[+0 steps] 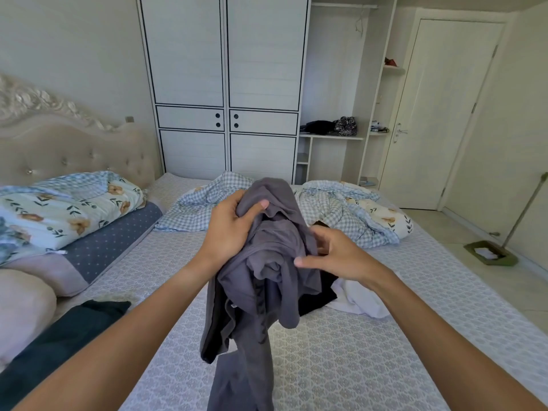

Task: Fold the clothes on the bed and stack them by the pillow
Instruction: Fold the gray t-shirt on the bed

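Both hands are raised over the bed (341, 366), bunching a crumpled grey garment (267, 280) between them. The left hand (234, 229) grips its upper folds, thumb curled over the cloth; the right hand (335, 256) pinches the fabric at its side. Its lower end hangs toward the patterned sheet. White clothing (360, 298) and a black piece (318, 295) lie behind it; a dark green garment (68, 336) rests beside the pink pillow (22, 310).
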